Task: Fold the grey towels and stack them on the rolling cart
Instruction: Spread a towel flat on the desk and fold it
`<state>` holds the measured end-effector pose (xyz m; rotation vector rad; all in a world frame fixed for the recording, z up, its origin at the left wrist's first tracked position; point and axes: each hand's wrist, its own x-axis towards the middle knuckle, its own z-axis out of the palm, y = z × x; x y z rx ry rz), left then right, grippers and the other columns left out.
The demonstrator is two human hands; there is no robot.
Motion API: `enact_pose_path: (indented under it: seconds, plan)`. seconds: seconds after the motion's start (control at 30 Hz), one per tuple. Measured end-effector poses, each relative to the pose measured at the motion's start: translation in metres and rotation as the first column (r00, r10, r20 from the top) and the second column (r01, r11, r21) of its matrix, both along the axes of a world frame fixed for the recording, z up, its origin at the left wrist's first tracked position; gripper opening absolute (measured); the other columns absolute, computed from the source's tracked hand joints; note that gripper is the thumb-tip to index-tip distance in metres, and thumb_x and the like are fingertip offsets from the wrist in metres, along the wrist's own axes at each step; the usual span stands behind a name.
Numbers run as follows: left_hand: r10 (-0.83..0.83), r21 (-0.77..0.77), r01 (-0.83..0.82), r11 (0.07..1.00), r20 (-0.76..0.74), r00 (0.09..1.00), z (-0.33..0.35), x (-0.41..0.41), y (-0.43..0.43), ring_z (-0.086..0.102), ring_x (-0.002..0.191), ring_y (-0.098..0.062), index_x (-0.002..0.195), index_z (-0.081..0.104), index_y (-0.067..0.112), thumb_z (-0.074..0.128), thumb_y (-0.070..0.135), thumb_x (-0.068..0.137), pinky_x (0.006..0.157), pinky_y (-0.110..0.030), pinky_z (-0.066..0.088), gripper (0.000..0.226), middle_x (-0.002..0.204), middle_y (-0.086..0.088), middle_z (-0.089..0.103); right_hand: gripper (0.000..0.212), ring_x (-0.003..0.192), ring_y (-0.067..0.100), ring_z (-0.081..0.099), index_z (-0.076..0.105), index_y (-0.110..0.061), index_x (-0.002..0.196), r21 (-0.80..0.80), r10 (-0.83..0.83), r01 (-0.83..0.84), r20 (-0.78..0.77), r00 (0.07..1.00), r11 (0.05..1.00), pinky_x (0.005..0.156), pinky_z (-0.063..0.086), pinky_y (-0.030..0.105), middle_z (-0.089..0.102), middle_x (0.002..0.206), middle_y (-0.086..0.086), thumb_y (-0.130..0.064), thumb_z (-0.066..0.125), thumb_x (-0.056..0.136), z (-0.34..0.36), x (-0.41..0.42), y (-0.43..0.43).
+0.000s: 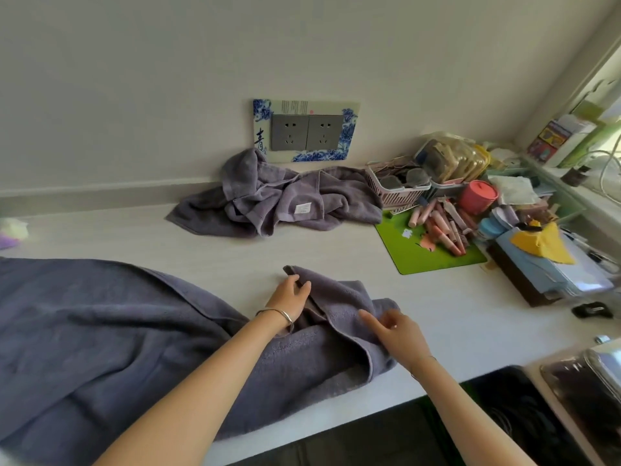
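1. White bench along a plain pale wall, with a bright window ledge off to the right.
2. At the middle of the bench: left hand, silver bangle on the wrist, fingers curled round the far corner of a grey towel, gripping the fold.
3. Just right of it: right hand resting on the same towel's bunched end, forefinger straight, other fingers loosely bent; cannot tell whether any cloth is pinched.
4. Towel spread leftward from both hands across the near bench, rumpled, near hem hanging over the front edge.
5. Farther back, well apart: second grey towel crumpled in a heap against the wall, white label showing, one corner riding up over a blue-and-white socket plate.
6. Crowding the right end: pink basket touching that heap, green mat just in front with pink tubes lying on it, red lidded pot behind, yellow cloth atop a stack of papers, black clip near the right edge.
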<state>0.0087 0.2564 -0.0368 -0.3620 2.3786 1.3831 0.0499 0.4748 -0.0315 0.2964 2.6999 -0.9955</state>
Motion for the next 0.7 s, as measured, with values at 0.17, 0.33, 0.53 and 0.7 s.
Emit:
enact_pose_path:
  seconds: [0.17,0.33,0.53,0.7]
  plan:
    - [0.180,0.171,-0.205,0.964,0.153,0.972,-0.005,-0.014,0.023,0.053,0.118,-0.030,0.142,0.028,0.005,0.051,0.045,0.091,0.097,-0.038,0.044,0.069,0.134,-0.015,0.051,0.043,0.081,0.023,0.059,0.047,-0.027,0.092,0.101,0.072,-0.070,-0.019,0.997,0.992,0.063,0.037,0.029,0.057,0.086,-0.006,-0.065,0.058,0.076,-0.005,-0.011,-0.016]
    - [0.303,0.333,-0.288,0.898,0.008,0.953,0.014,-0.029,0.028,0.059,0.081,-0.021,0.112,0.058,0.003,0.057,0.027,0.092,0.066,-0.021,0.047,0.032,0.095,-0.015,0.064,0.035,0.066,0.014,0.044,0.041,-0.018,0.065,-0.282,0.035,-0.079,-0.159,0.987,0.956,0.058,0.034,0.023,0.045,0.066,-0.003,-0.031,0.062,0.089,-0.003,-0.016,-0.023]
    - [0.240,0.560,0.013,0.829,-0.376,0.895,0.114,-0.061,0.044,0.059,0.077,-0.003,0.138,0.038,0.026,0.048,0.017,0.097,0.072,-0.014,0.049,0.043,0.097,0.002,0.064,0.033,0.108,0.017,0.061,0.055,-0.018,0.125,-0.967,-0.089,0.031,0.009,0.996,0.251,0.089,0.051,0.038,0.064,0.121,0.004,-0.030,0.039,0.099,0.064,-0.045,0.000]
    - [0.023,0.261,0.165,0.951,-0.596,0.803,0.116,-0.068,0.066,0.050,0.119,-0.007,0.135,0.047,0.014,0.046,0.023,0.098,0.094,-0.009,0.037,0.038,0.132,-0.002,0.054,0.028,0.094,0.018,0.066,0.059,-0.015,0.115,-0.951,-0.241,0.243,0.195,0.951,0.190,0.084,0.056,0.035,0.070,0.105,0.005,-0.029,0.041,0.098,0.055,-0.037,0.053]
